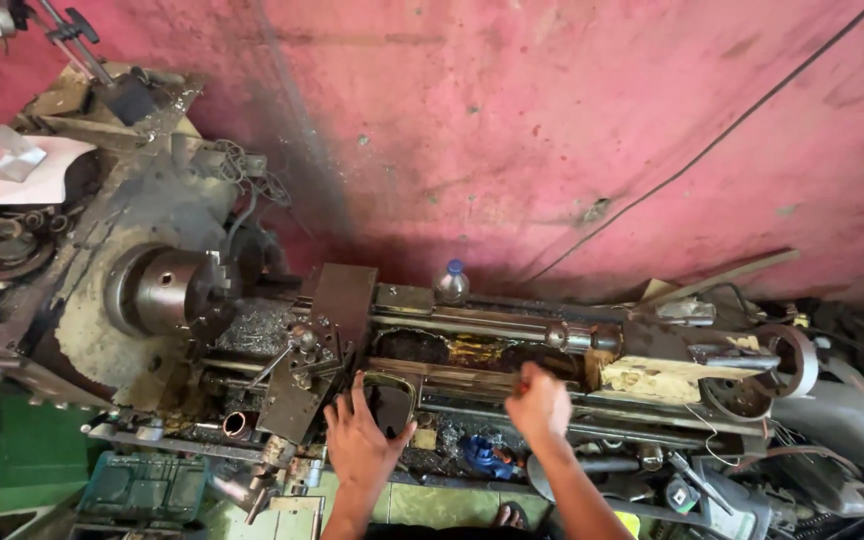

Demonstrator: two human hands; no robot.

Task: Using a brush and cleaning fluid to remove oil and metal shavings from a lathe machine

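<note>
Pink wall behind lathe (472, 350); left hand (364, 440) spread flat, right hand (540, 402) blurred, grip unclear.

Landmark: the lathe bed (492, 345), all places told from it
Bottle: a clear plastic bottle (451, 282) with a blue cap stood upright on the far side of the lathe bed, against the pink wall; whether it carried a label could not be told
Paper sheet: a white sheet (12, 180) lay well left of the lathe bed, above the chuck end, its face blank from here
Labels on the machine: none showed
Signs: none
Screens: none
</note>
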